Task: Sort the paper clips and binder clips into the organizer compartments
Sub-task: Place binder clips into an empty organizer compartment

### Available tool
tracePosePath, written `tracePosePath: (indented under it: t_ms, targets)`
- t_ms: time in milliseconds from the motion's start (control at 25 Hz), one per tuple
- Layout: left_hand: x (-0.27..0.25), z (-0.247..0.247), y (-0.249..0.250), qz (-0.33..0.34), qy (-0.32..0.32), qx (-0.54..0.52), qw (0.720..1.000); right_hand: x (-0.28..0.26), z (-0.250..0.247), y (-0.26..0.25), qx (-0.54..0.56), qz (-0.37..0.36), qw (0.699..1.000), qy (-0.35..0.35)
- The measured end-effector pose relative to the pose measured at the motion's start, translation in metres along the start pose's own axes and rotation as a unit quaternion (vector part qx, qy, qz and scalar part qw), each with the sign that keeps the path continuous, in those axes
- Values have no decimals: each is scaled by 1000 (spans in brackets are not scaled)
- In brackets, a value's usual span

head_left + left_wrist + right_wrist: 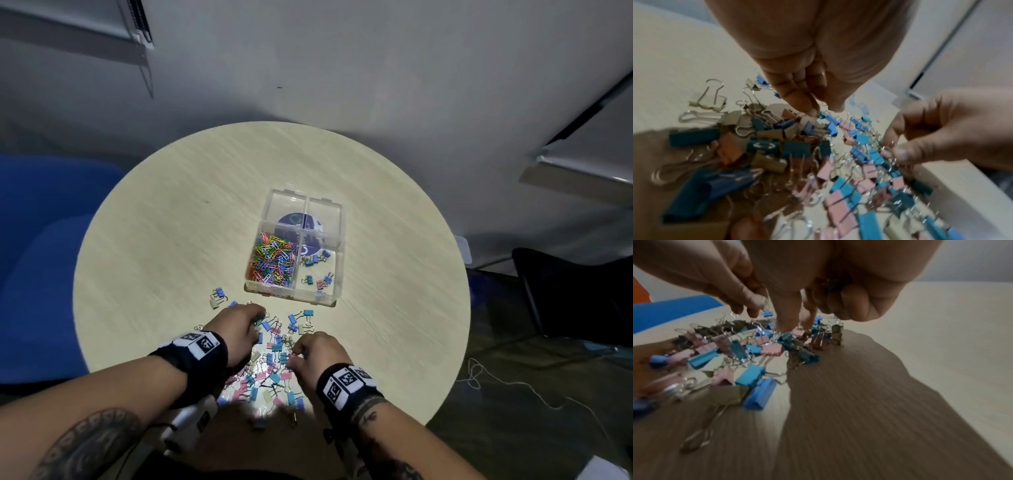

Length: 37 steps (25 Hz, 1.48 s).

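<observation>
2 hands (239, 330) (317, 356) pick at binder clips (274, 373) on a round table (171, 222).

A round, pale wood-grain table (171, 222) stands by a grey wall (342, 51). A blue chair (37, 260) sits at its left; a thin white cord (513, 383) trails over the floor on the right.

No legible words, brand names or numbers appear in any view. The wristbands (205, 345) on both forearms carry square black-and-white coded markers, which are patterns and not readable text. A round dark-blue sticker (297, 222) shows through the clear organizer (337, 219); its pale print is too small and blurred to read. The wrist views show no lettering.
</observation>
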<state>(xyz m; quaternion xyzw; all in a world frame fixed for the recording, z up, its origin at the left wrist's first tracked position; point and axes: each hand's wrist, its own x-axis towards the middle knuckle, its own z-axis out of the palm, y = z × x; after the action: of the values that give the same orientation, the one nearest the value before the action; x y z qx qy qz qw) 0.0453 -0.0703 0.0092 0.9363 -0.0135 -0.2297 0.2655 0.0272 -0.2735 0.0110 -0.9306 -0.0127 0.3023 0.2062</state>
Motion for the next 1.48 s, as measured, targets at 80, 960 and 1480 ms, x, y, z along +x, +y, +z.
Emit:
tracePosePath:
  t_ms: [80, 960, 1480]
  targets:
    - [-2, -3, -3, -14, 9, -40, 999, 0, 2, -5, -9, -13, 1000, 16]
    - [-8, 12, 39, -63, -77, -128, 987, -31, -11, 17, 768, 148, 622, -20]
    - [2, 27, 40, 71, -89, 76, 991, -37, -17, 34, 743, 176, 646, -3]
